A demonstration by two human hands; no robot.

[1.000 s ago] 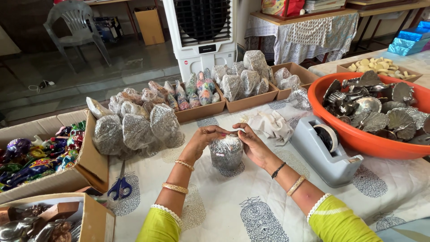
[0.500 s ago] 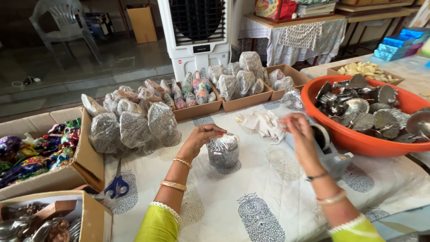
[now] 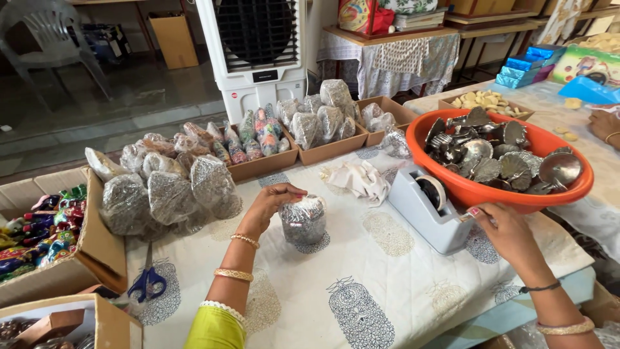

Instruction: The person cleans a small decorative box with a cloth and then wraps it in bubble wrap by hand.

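My left hand [image 3: 271, 205] pinches the gathered top of a clear plastic packet [image 3: 303, 220] filled with silvery pieces, which stands upright on the printed white cloth [image 3: 361, 291]. My right hand [image 3: 507, 234] is off to the right, at the front end of a grey tape dispenser [image 3: 431, 207]. Its thumb and forefinger pinch what looks like a short strip of tape. Behind the dispenser is an orange tub [image 3: 510, 165] heaped with silvery metal shapes.
Several filled packets [image 3: 161, 187] are piled at the left, more in cardboard trays [image 3: 258, 145] at the back. A box of colourful items [image 3: 39, 226], blue-handled scissors [image 3: 147, 283], a crumpled white cloth [image 3: 361, 178] and another person's hand [image 3: 604, 123] at the far right are visible.
My right hand left the packet's top and reached right to the tape dispenser. My left hand kept its hold on the packet.
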